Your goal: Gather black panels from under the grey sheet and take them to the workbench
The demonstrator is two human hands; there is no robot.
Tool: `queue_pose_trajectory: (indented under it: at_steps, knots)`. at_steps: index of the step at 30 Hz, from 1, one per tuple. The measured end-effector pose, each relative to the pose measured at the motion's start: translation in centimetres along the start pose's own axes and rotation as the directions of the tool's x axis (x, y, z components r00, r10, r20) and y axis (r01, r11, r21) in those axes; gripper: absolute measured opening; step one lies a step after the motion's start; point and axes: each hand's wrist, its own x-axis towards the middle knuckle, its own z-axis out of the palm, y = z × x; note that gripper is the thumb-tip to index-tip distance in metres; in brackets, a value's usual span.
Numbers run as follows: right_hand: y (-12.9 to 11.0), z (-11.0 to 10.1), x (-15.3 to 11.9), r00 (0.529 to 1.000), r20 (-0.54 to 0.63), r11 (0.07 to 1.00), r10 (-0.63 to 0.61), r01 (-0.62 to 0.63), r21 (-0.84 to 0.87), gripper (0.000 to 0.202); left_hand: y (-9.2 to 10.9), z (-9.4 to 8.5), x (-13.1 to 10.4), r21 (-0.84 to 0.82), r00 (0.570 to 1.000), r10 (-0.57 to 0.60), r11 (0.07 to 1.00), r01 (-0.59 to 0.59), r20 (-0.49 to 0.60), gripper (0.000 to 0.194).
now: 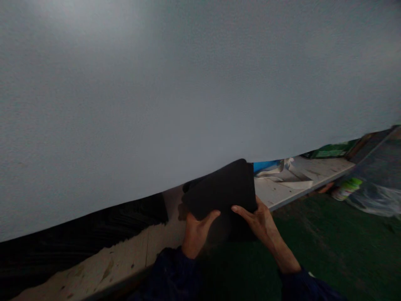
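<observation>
A dark, flat piece of black material (222, 188), with rounded corners and what looks like more than one layer, is held between my two hands. My left hand (197, 232) grips its lower left side, thumb on top and fingers mostly hidden underneath. On the lower right edge, my right hand (260, 219) closes with its thumb over the top. The piece's far edge lies close under a pale grey surface that fills the upper view and hides what is behind. I cannot tell the piece's exact kind.
Below the grey surface (188, 92) runs a worn pale shelf (128, 263). Dark stacked sheets (94, 234) lie on its left. Farther right are a blue item (266, 166) and pale strips (294, 173). Clear plastic (376, 200) and a green-white packet (346, 189) lie on the green floor (319, 246).
</observation>
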Motion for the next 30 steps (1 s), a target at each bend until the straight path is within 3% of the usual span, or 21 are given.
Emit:
queue_pose_trajectory:
  at_steps: [4,6,9,11,12,16,18,20,24,27,30]
  knots:
    - [-1.9,-2.9,-0.2,0.996,0.072,0.997,0.049,-0.045,-0.061,0.063,-1.1,1.5,-0.5,-0.316,0.986,-0.163,0.937,0.148,-0.022,0.066]
    - [-2.8,-5.6,-0.5,0.989,0.128,0.996,0.074,-0.066,-0.063,0.059,-1.8,2.3,-0.5,-0.515,0.95,-0.311,0.813,0.272,0.01,0.063]
    - [-3.5,-9.5,-1.2,0.985,0.139,0.995,0.101,-0.098,-0.03,0.063,-2.7,3.1,-0.1,-0.674,0.833,-0.526,0.554,0.489,0.172,0.042]
    - [-3.3,-10.4,-1.7,0.991,0.103,0.996,0.082,-0.085,0.032,0.076,-3.3,3.4,0.3,-0.709,0.781,-0.541,0.416,0.57,0.312,0.034]
    - [-3.1,-10.2,-1.9,0.995,0.079,0.996,0.057,-0.063,0.067,0.082,-3.5,3.5,0.5,-0.718,0.78,-0.517,0.385,0.58,0.353,0.033]
    - [-2.0,-6.6,-2.7,0.995,-0.09,0.994,-0.044,0.052,0.092,0.088,-4.3,4.2,0.7,-0.73,0.849,-0.38,0.447,0.517,0.368,0.037]
    - [-2.0,-5.0,-3.0,0.986,-0.155,0.995,-0.066,0.077,0.066,0.083,-4.6,4.6,0.6,-0.724,0.86,-0.339,0.469,0.506,0.381,0.043]
    - [-2.2,-4.2,-3.2,0.981,-0.169,0.994,-0.089,0.1,0.054,0.081,-4.8,5.0,0.5,-0.705,0.833,-0.312,0.445,0.552,0.456,0.047]
    - [-3.2,-4.0,-3.7,0.976,-0.174,0.99,-0.132,0.139,0.027,0.088,-5.1,5.4,0.3,-0.634,0.74,-0.273,0.387,0.669,0.614,0.044]
    - [-3.4,-4.2,-4.0,0.978,-0.147,0.987,-0.15,0.157,0.035,0.093,-5.4,5.5,0.3,-0.607,0.731,-0.285,0.415,0.678,0.621,0.041]
    - [-3.1,-5.1,-3.7,0.973,-0.05,0.955,-0.225,0.23,0.185,0.084,-5.8,5.8,0.2,-0.601,0.763,-0.327,0.474,0.643,0.558,0.05]
